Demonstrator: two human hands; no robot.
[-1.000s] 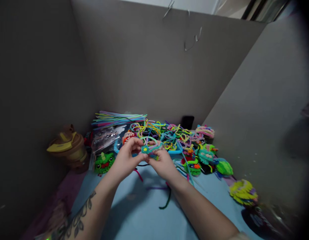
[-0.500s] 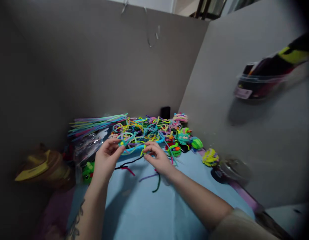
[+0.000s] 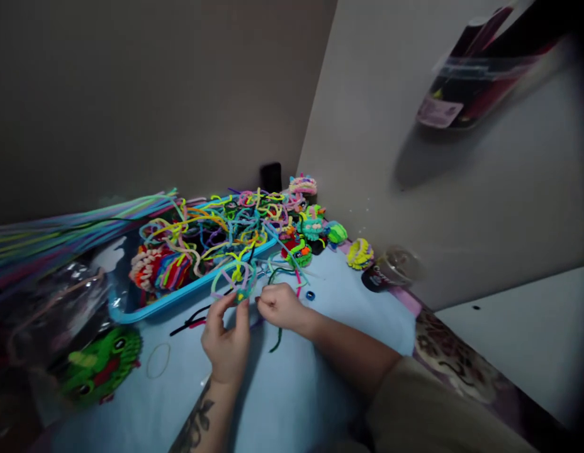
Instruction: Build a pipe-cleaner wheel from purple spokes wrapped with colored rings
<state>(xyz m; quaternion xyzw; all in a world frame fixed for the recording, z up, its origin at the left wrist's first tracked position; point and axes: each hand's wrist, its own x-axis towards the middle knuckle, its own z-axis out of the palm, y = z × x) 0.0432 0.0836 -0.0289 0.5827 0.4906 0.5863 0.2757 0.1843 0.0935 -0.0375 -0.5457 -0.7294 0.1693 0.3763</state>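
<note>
My left hand [image 3: 228, 336] pinches a small teal and yellow pipe-cleaner piece [image 3: 243, 294] between thumb and fingertips. Pale pipe-cleaner loops [image 3: 219, 277] rise just behind those fingertips, though I cannot tell whether they join it. Close beside it, my right hand [image 3: 283, 306] is curled into a fist; whatever its fingers hold is hidden. Beyond both hands lies a blue tray [image 3: 167, 306] heaped with tangled, coloured pipe cleaners [image 3: 235, 220]. A dark green pipe cleaner [image 3: 275, 341] pokes out below my right hand, and black ones [image 3: 188, 322] rest left of my left hand.
Straight pipe cleaners [image 3: 84, 233] and clear plastic bags [image 3: 60, 321] lie at left. A green fuzzy figure [image 3: 103, 365] sits in front, near a rubber band [image 3: 158, 360]. Fuzzy pieces [image 3: 359, 253] and a clear cup [image 3: 396, 267] line the right edge. A wall holder [image 3: 476, 88] hangs above.
The view has swung right and closer to the tray. My right hand has gone from a loose pinch to a fist, while my left keeps its pinch on the teal and yellow piece.
</note>
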